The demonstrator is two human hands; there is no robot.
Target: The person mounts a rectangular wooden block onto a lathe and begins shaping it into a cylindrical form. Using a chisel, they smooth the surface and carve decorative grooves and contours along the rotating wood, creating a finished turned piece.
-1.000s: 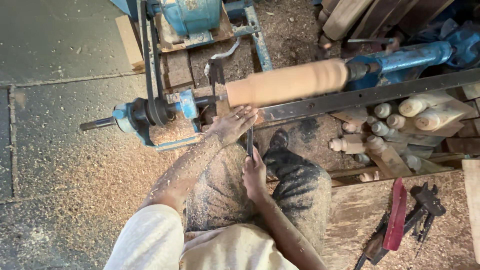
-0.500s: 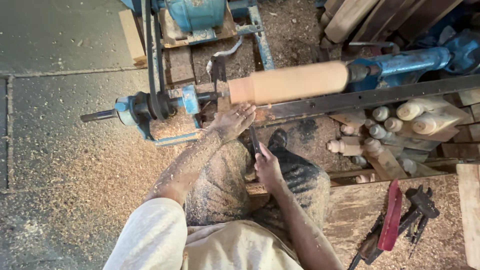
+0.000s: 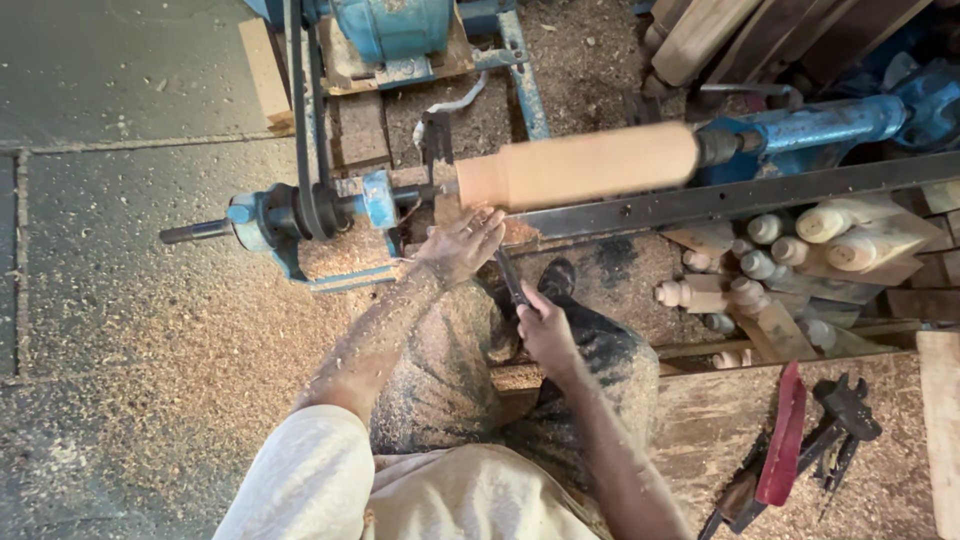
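Floor-level woodturning station, viewed from above. Concrete floor (image 3: 110, 330) slabbed, heavily strewn with sawdust and shavings. Lathe (image 3: 300, 215) of blue-painted metal set low on the floor, black drive belt (image 3: 305, 110) running up to a blue motor (image 3: 395, 30). Pale wooden cylinder (image 3: 580, 165) mounted across the lathe, surface blurred. Dark steel tool rest bar (image 3: 720, 200) just below the cylinder. Left hand (image 3: 462, 245) flat on the bar near the cylinder's left end, fingers extended, pressing on the blade of a chisel (image 3: 508, 277). Right hand (image 3: 545, 330) closed around the chisel handle, well below the bar. Turned wooden pieces (image 3: 800, 245) stacked right of the bar. Red-handled tool (image 3: 782, 440) and dark metal tools (image 3: 845, 420) lying on a dusty board at lower right.
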